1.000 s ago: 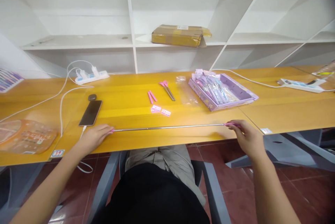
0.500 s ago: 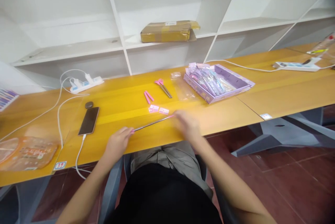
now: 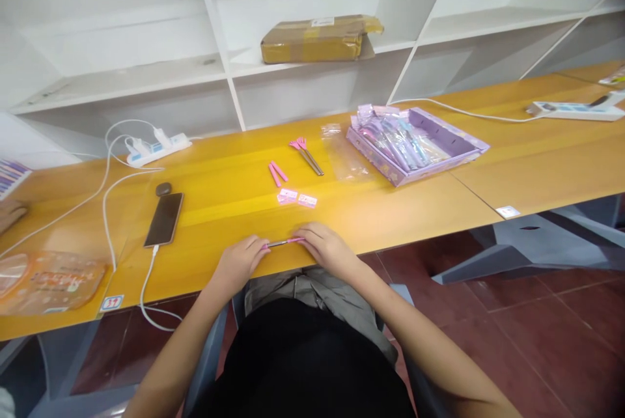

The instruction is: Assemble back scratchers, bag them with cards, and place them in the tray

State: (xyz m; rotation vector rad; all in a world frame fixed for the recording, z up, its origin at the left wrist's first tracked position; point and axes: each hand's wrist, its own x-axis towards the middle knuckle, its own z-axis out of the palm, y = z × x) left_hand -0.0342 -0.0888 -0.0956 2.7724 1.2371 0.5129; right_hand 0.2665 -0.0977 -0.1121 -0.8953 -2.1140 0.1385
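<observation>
Between my two hands is a telescopic back scratcher (image 3: pixel 279 244), a short silver rod with pink ends, held level just above the table's front edge. My left hand (image 3: pixel 241 262) is closed on one pink end. The fingers of my right hand (image 3: pixel 326 249) pinch the other pink end; both ends are partly covered. Farther back lie back scratchers (image 3: pixel 310 159) with pink claw heads and metal rods. Two pink handle sleeves (image 3: pixel 278 173) are left of them, and small pink printed cards (image 3: pixel 307 200) lie nearer to me.
A purple box (image 3: pixel 444 164) holds several bagged items, with clear plastic bags (image 3: pixel 346 159) beside it. On the left are a charging phone (image 3: pixel 165 219), cables, a power strip (image 3: pixel 159 150) and an orange bag (image 3: pixel 63 282). Another person's hand (image 3: pixel 10 215) shows at the left edge.
My right hand has moved left toward my left hand, and the back scratcher's rod has become much shorter. Another person's hand has appeared at the left edge.
</observation>
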